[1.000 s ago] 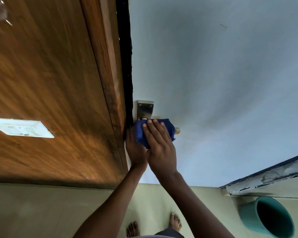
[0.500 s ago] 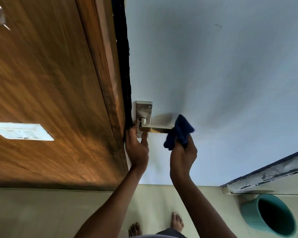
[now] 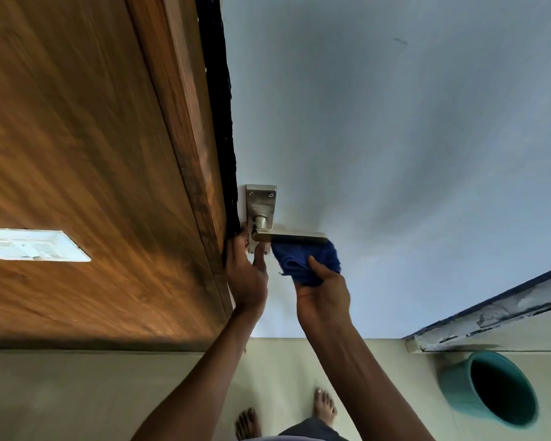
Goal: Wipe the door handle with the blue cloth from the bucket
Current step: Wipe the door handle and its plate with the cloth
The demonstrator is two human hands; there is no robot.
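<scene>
The metal lever door handle (image 3: 289, 238) juts out from its backplate (image 3: 261, 205) on the pale door (image 3: 395, 138), and the blue cloth (image 3: 306, 261) is bunched up against the lever's underside, touching it along most of its length. The right hand (image 3: 322, 294) pinches that cloth closed between thumb and fingers. The cloth looks soft and light, so it should wrap readily around the bar; the best hold is probably a loose cup around the lever with cloth between palm and metal. The handle is rigid and smooth, likely slick if damp. The left hand (image 3: 247, 275) rests its fingertips on the door edge beside the backplate, gripping nothing. The teal bucket (image 3: 490, 389) stands well apart on the floor (image 3: 77, 393).
</scene>
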